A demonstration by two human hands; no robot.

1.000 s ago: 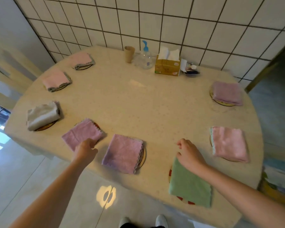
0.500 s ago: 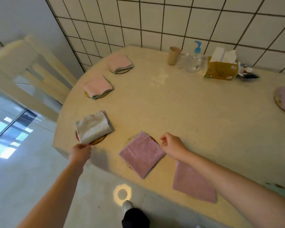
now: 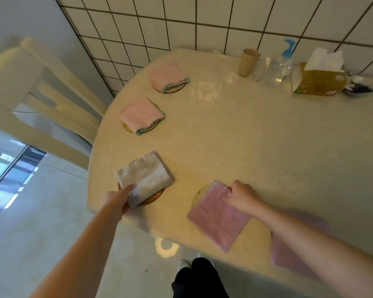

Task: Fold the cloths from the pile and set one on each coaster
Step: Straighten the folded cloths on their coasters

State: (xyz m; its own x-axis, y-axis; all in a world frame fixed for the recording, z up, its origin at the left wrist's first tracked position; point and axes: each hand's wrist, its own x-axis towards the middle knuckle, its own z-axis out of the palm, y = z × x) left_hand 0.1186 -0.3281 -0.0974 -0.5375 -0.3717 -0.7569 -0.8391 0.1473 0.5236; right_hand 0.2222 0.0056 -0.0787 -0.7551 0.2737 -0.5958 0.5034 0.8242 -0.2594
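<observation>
A person stands at a round worktop (image 3: 256, 147) against a tiled wall. The left hand (image 3: 122, 195) pinches the near corner of a folded white cloth (image 3: 145, 176) lying on a coaster (image 3: 153, 197) at the worktop's near left edge. The right hand (image 3: 241, 196), fingers curled, grips the far edge of a folded mauve cloth (image 3: 218, 218) covering the next coaster (image 3: 197, 195). Two folded pink cloths (image 3: 141, 115) (image 3: 168, 76) sit on coasters farther along the left edge. Another mauve cloth (image 3: 289, 258) shows blurred under the right forearm. A paper cup (image 3: 247, 62), a pump bottle (image 3: 280, 66) and a tissue box (image 3: 319, 80) stand by the wall.
</observation>
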